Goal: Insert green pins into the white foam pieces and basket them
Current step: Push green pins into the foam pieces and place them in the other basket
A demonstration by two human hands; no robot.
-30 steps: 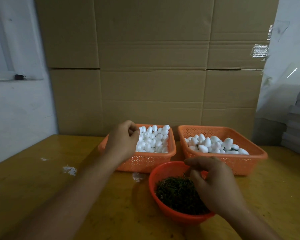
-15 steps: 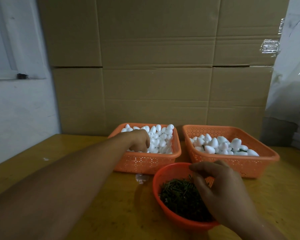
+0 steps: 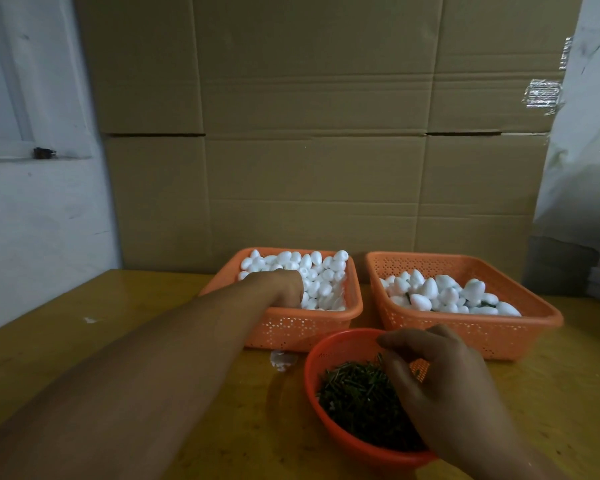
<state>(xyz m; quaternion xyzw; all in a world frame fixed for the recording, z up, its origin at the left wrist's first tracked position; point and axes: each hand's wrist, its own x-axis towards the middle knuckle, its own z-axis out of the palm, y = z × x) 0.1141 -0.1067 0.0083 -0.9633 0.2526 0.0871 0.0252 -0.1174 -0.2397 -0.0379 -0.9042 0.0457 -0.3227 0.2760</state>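
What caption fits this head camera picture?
Left hand digs into foam eggs; right hand picks green pins from a bowl.

Two baskets were set side by side on the table [image 3: 84, 341], before stacked boxes [image 3: 312, 133]. The left basket [image 3: 291, 327] and the right basket [image 3: 520, 327] each held foam pieces [image 3: 323, 271]. Nearer, a bowl [image 3: 326, 348] held pins [image 3: 354, 393].

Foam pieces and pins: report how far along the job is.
Done: the right basket holds a partial layer of foam pieces, with green showing between some. In hand: the left hand reaches into the left basket of plain foam; the right hand picks at the green pins in the round bowl. Left: the left basket is heaped full and the bowl holds many pins.
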